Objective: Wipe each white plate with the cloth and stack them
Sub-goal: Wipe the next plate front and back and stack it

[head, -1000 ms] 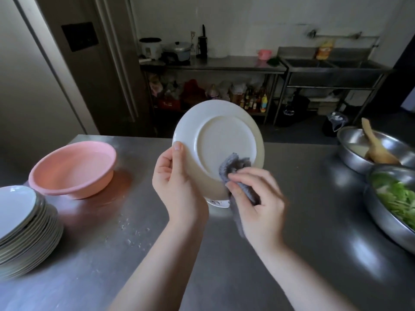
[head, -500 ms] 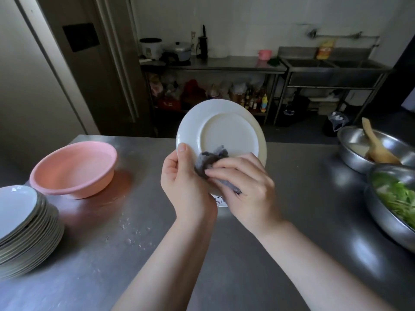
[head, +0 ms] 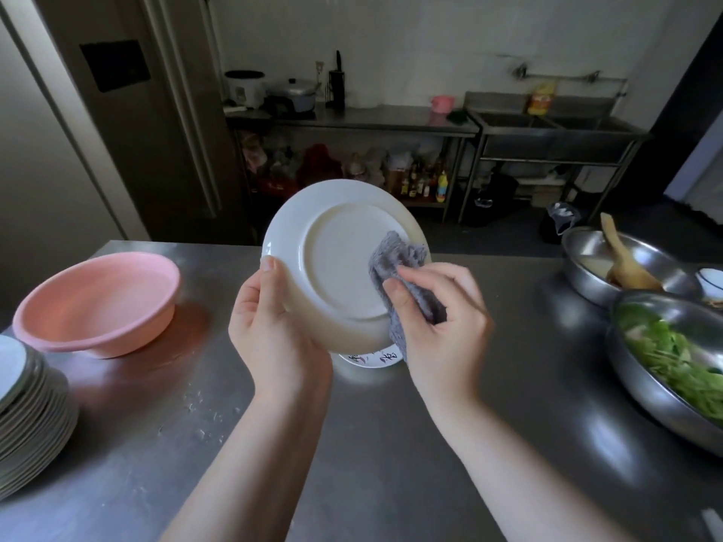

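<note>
You hold one white plate (head: 340, 267) up above the worktop (head: 391, 444), tilted with its underside toward you, so the foot ring and outer rim are open to the cloth. Your left hand (head: 274, 326) grips the plate's left edge, thumb on the near face and fingers curled behind, which steadies it against the rubbing. Your right hand (head: 442, 318) has its fingers clamped on the single grey cloth (head: 399, 267), pressing it to the right part of the underside. Directly below the plate a second, patterned dish (head: 371, 356) lies on the worktop, mostly hidden. Well left of the plate sits one pink basin (head: 98, 303), and nearer you than the basin stands one plate stack (head: 31, 416), likely where this one goes next; its count is too fine to tell. Right of the plate are two steel bowls (head: 665, 385).
</note>
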The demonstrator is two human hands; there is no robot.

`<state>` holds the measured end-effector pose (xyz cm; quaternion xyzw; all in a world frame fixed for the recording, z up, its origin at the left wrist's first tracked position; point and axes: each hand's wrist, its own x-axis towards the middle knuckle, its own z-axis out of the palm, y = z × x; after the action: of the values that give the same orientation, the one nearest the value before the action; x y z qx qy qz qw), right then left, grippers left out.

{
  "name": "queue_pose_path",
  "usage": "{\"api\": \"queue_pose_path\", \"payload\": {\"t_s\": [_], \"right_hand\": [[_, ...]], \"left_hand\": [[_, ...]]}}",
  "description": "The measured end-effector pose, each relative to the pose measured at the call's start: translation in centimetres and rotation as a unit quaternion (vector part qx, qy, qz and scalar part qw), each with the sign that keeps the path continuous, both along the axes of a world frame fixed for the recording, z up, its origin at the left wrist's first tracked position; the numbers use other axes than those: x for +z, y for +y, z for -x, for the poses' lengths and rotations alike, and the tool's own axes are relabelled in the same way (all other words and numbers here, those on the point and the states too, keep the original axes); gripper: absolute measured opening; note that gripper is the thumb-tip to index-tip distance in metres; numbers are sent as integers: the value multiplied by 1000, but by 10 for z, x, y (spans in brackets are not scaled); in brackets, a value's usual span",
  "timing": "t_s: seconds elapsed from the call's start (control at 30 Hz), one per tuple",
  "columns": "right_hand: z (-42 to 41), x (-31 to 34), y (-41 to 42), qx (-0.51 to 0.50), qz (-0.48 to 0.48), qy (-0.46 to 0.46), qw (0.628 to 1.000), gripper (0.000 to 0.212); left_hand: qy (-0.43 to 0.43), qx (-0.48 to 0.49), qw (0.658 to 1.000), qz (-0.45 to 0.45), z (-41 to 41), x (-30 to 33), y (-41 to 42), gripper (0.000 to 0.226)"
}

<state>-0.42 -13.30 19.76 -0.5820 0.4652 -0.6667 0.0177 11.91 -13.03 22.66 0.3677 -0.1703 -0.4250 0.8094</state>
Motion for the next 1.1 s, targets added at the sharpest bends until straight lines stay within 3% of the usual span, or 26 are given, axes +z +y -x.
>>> {"api": "queue_pose_path", "payload": {"t_s": [0.1,0.3,0.6,0.77,0.9,1.03,1.1], "right_hand": [[4,-8,9,25,17,73,997,25],[21,18,-14,-28,11,44,999,26],[12,18,-2,20,91,216,972,26],[18,28,-6,-4,44,121,992,23],[9,34,-3,53,61,192,978,20],[18,45,-6,57,-21,130,990,20],[3,47,-1,67,3,170,983,20]], "left_hand": [[-1,2,1000,-1,-5,-1,1,26],[-86,-24,996,3,-7,-16,7,24],[-228,-68,970,40,-12,-12,9,17],[-272,-84,957,52,-15,-7,9,19],[-258,-115,958,50,-14,-7,11,17],[-287,-112,950,45,-17,-8,11,18],[-289,-121,948,51,-19,-8,12,17]]}}
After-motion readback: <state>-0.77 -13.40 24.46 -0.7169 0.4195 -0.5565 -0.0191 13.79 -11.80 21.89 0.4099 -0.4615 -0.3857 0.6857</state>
